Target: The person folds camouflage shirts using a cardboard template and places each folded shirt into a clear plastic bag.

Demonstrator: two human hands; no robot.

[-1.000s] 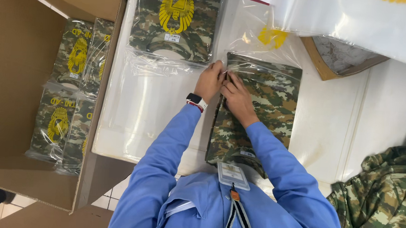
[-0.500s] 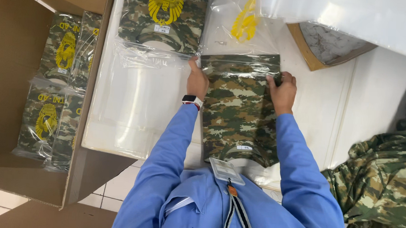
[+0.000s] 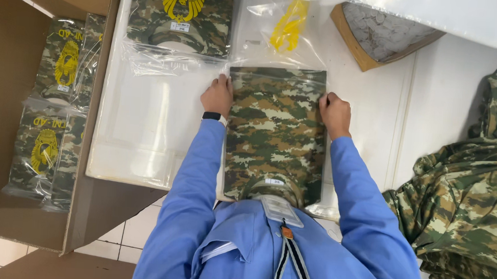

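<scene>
A folded camouflage shirt in a clear plastic bag (image 3: pixel 275 132) lies flat on the white table in front of me. My left hand (image 3: pixel 218 96) presses on the bag's left edge near its top. My right hand (image 3: pixel 335 113) grips the bag's right edge at about the same height. A black band sits on my left wrist. Both sleeves are light blue. The bag's lower end is partly hidden by my chest and a hanging badge.
Another bagged camouflage shirt with a yellow emblem (image 3: pixel 180 16) lies beyond. A stack of clear empty bags (image 3: pixel 146 116) lies to the left. An open cardboard box (image 3: pixel 8 113) holds several bagged shirts. Loose camouflage clothing (image 3: pixel 470 187) is piled at right. A brown tray (image 3: pixel 381 33) is top right.
My hands moved from the middle of the bag's top out to its two side edges and slid slightly down. The bag now lies straight and flat.
</scene>
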